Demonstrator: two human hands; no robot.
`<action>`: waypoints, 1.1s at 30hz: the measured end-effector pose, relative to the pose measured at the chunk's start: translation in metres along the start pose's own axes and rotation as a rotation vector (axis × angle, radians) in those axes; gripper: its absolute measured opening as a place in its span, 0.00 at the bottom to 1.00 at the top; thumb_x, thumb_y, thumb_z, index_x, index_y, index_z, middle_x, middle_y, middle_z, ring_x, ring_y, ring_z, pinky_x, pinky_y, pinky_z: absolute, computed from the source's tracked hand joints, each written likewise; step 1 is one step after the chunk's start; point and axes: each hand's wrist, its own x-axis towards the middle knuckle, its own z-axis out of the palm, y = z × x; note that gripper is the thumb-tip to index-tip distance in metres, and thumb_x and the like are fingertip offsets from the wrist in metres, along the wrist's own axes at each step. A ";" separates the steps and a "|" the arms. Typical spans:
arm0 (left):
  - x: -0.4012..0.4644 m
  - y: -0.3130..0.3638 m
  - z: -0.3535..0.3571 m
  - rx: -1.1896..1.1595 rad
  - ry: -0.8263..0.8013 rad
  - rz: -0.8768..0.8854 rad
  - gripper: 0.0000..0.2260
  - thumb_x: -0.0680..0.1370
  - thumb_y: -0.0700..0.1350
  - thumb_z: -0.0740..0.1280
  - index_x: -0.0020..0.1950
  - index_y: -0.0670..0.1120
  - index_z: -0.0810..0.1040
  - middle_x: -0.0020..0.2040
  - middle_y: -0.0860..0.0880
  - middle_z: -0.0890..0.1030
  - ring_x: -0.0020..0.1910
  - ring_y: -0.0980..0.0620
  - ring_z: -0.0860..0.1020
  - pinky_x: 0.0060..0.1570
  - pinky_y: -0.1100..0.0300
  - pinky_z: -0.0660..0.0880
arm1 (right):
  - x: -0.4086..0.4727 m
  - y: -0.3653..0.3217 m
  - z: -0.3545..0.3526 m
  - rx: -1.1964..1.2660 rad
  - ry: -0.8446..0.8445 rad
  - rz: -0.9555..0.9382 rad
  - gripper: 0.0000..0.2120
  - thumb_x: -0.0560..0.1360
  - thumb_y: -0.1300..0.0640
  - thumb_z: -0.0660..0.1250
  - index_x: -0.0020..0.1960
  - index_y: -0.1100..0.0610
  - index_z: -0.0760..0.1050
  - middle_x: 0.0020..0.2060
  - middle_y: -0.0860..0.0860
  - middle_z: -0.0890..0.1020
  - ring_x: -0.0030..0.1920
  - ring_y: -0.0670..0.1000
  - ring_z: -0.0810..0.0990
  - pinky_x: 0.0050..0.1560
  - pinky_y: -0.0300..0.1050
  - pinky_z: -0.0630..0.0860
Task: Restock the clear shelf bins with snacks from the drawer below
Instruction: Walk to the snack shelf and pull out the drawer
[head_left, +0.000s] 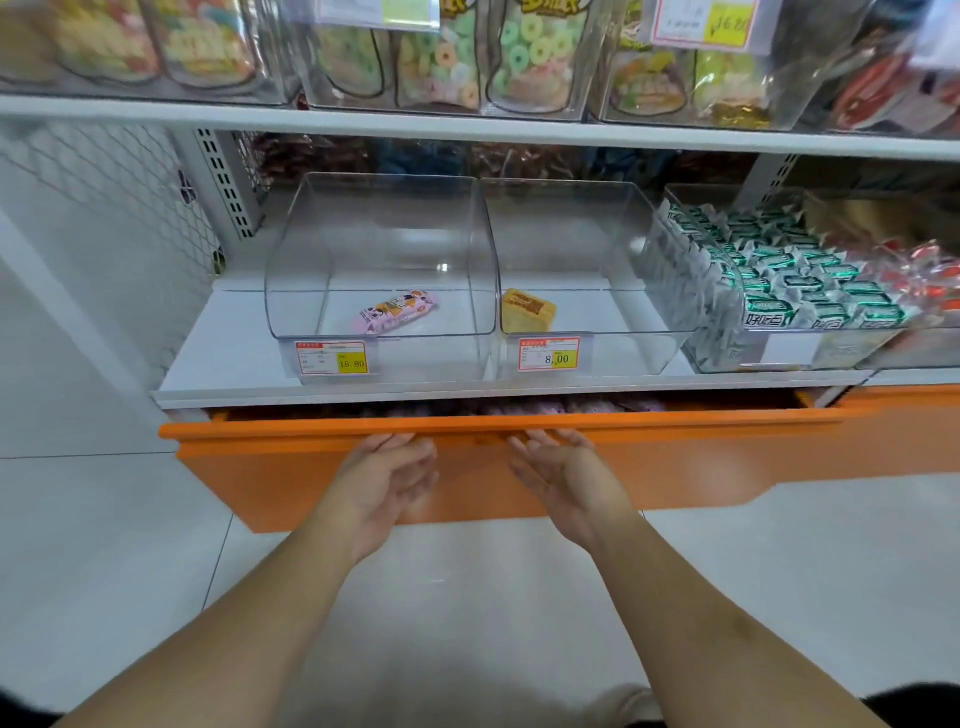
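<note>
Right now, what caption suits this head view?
Both hands reach the slightly open orange drawer beneath two nearly empty clear bins.

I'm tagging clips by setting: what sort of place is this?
Most likely a snack shop: clear shelf bins with price tags, bagged sweets on the shelf above, and an orange stock drawer underneath.

Both forearms reach forward, bare. The left hand and right hand face each other, fingers relaxed and straight.
</note>
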 end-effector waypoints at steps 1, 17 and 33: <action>-0.009 -0.001 -0.001 0.015 0.001 -0.013 0.28 0.72 0.33 0.76 0.71 0.39 0.73 0.51 0.45 0.86 0.54 0.43 0.84 0.48 0.51 0.84 | -0.008 0.001 -0.003 -0.015 0.011 0.013 0.27 0.76 0.79 0.65 0.66 0.55 0.67 0.62 0.60 0.82 0.58 0.61 0.86 0.60 0.62 0.81; -0.099 -0.014 -0.028 1.616 0.028 0.497 0.29 0.75 0.72 0.63 0.73 0.62 0.74 0.73 0.62 0.73 0.75 0.55 0.67 0.77 0.46 0.58 | -0.096 0.000 -0.020 -1.723 -0.079 -0.424 0.21 0.76 0.37 0.70 0.67 0.41 0.79 0.64 0.39 0.80 0.69 0.44 0.74 0.76 0.53 0.64; -0.148 -0.009 -0.012 1.908 -0.011 0.388 0.29 0.72 0.80 0.53 0.34 0.59 0.78 0.32 0.54 0.77 0.37 0.56 0.76 0.35 0.59 0.68 | -0.117 -0.015 -0.011 -1.885 -0.224 -0.080 0.26 0.68 0.27 0.71 0.45 0.50 0.84 0.42 0.46 0.83 0.47 0.49 0.81 0.51 0.47 0.79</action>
